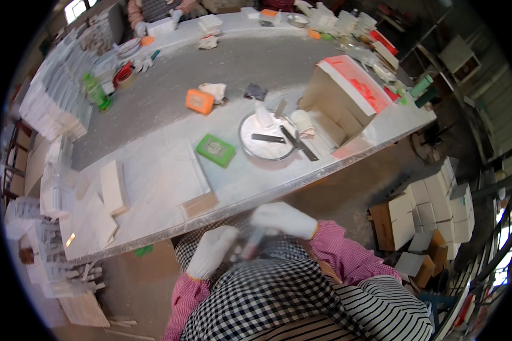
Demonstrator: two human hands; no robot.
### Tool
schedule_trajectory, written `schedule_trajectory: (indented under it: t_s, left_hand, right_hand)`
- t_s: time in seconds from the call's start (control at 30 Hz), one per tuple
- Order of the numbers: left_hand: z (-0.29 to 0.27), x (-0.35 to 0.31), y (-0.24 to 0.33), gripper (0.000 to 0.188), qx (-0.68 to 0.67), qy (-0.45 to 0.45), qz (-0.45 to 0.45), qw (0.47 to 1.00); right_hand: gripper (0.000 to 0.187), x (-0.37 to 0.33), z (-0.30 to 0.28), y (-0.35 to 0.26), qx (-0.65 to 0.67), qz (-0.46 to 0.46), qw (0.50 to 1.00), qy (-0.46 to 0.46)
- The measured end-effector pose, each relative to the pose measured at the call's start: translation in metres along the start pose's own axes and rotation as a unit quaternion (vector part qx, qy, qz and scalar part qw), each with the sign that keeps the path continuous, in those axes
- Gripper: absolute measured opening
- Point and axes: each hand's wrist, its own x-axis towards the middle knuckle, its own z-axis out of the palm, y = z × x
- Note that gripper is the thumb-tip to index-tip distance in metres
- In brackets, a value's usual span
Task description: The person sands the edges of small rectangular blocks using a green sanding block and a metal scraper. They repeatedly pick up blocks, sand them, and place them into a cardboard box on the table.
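My left hand (213,250), in a white knitted glove, is held over my lap with its fingers curled closed. Beside it, my right hand (281,219), gloved the same way, grips a small blurred thing (252,245) with a pale and a reddish part; motion smears its kind. Both hands are near the table's front edge, above a black-and-white checked apron (256,290). On the table beyond stands a metal bowl (246,145) of white paste, with dark flat-bladed scrapers (268,138) lying across it. A green block (215,150) lies left of the bowl.
An opened cardboard box (330,94) stands right of the bowl. White flat pieces (114,187) lie at the table's left; tall white stacks (57,94) rise behind. An orange block (199,101) and a green bottle (97,92) sit farther back. Another person's gloved hands (141,28) work across the table.
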Motion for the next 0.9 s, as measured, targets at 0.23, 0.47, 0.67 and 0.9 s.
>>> schedule_trajectory:
  t_s: [0.23, 0.47, 0.67, 0.9]
  left_hand:
    - [-0.008, 0.001, -0.025, 0.03, -0.062, 0.076, 0.011, 0.995]
    - [0.0, 0.005, -0.026, 0.029, -0.088, 0.044, 0.013, 0.995]
    - [-0.003, 0.004, -0.033, 0.032, 0.019, 0.055, 0.095, 0.994]
    - [-0.004, 0.0, -0.03, 0.033, 0.017, 0.041, 0.118, 0.992]
  right_hand:
    - [0.022, -0.096, -0.169, 0.058, 0.099, 0.026, 0.927, 0.36]
    - [0.027, -0.107, -0.282, 0.038, 0.431, -0.229, 0.64, 0.593]
    - [0.023, -0.06, -0.263, 0.076, 0.291, -0.202, 0.76, 0.545]
    - [0.022, -0.002, -0.122, 0.039, -0.047, -0.222, 0.851, 0.473]
